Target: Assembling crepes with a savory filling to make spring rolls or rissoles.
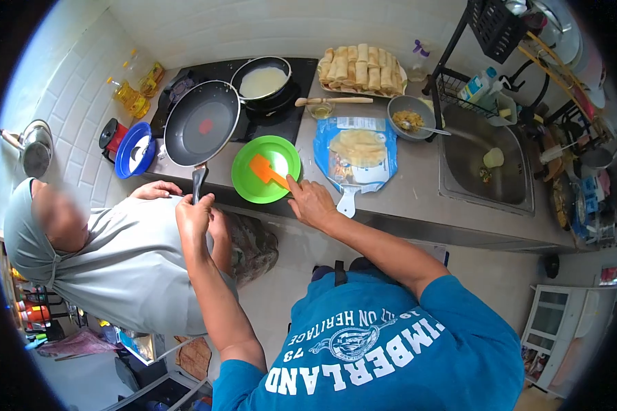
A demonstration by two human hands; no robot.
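My left hand (pixel 196 216) is closed around the handle of a frying pan (pixel 202 123), which is tilted above the counter's left part and looks empty. With my right hand (pixel 311 201) I hold the handle end of an orange spatula (pixel 267 172), its blade over a green plastic plate (pixel 241 185). Right of the plate, a stack of thin cooked wrappers (pixel 359 148) lies on a blue plastic package on a board with a white handle (pixel 346 204). A second pan (pixel 261 82) on the black hob holds a pale round sheet of batter.
A platter of rolled wrappers (pixel 362 69) stands at the back. A grey bowl of filling (pixel 410 117) with a spoon is left of the sink (pixel 486 192). A blue bowl (pixel 146 154) sits at left; another person (pixel 133 267) stands close on my left.
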